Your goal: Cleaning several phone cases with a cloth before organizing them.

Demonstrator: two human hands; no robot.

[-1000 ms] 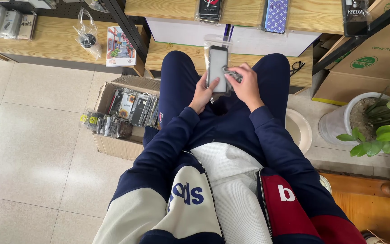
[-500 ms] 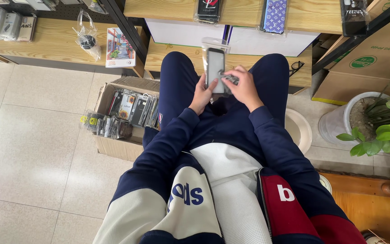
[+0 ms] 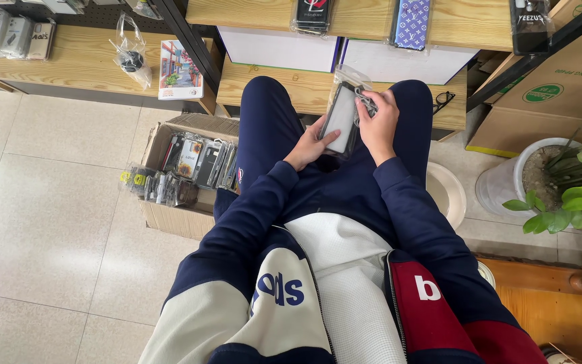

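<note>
A bagged phone case (image 3: 342,116) lies between the fingers (image 3: 329,137) of the left hand (image 3: 310,144) and those of the right hand (image 3: 378,121), above the lap. Left of the fingers sits a cardboard box (image 3: 163,216) of cases; beyond them, wooden shelves (image 3: 304,91); to their right, a potted plant (image 3: 554,182).

Looks to me like a small phone-accessory shop: wooden shelves (image 3: 69,67) w/ bagged phone cases (image 3: 412,20), a cardboard box (image 3: 170,216) full of more, stock cartons (image 3: 540,101), tiled floor (image 3: 48,222).
</note>
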